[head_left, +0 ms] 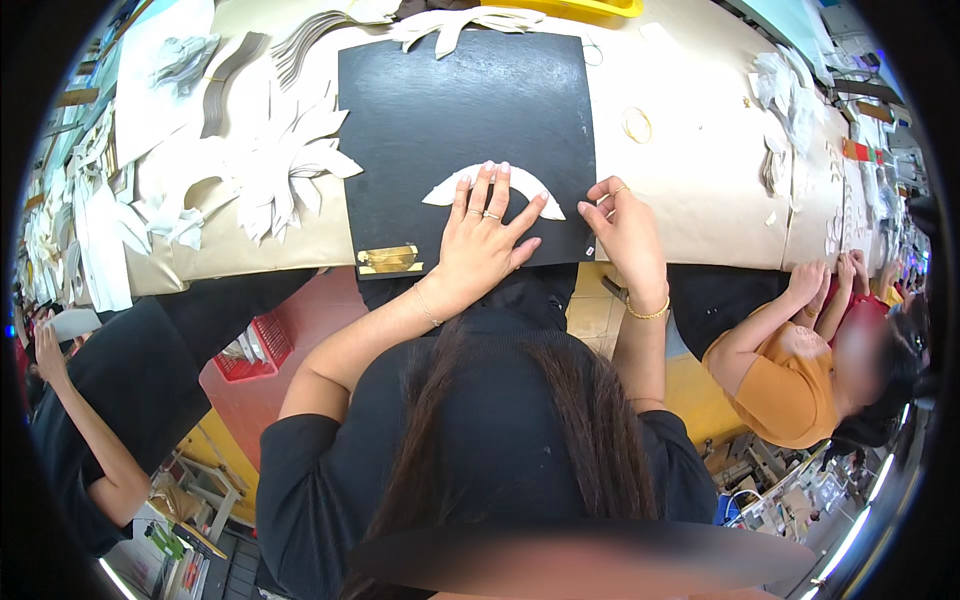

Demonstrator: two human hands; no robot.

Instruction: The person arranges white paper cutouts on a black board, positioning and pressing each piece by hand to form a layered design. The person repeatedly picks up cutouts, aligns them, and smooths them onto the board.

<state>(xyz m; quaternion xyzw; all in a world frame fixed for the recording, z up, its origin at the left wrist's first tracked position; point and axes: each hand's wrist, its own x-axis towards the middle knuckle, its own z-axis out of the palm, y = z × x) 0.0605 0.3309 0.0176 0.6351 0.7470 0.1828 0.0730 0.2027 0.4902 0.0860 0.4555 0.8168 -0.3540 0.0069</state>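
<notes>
A white, curved, arc-shaped piece (522, 186) lies on the lower part of a black board (450, 100). My left hand (480, 238) rests on it, palm down with fingers spread, covering its middle. At the board's right edge is my right hand (632, 238), its thumb and fingertips drawn together in a pinch. Whatever is between those fingertips is too small to make out. A tiny pale scrap (590, 252) sits on the board just below them. Gold-coloured tape (390, 260) is stuck to the board's lower left corner.
Loose white pieces (290, 175) fan out left of the board, with stacked curved strips (320, 35) beyond. A yellow tray (590, 8) stands at the far edge. Rubber bands (636, 125) lie to the right. A co-worker in an orange top (785, 385) sits at the right.
</notes>
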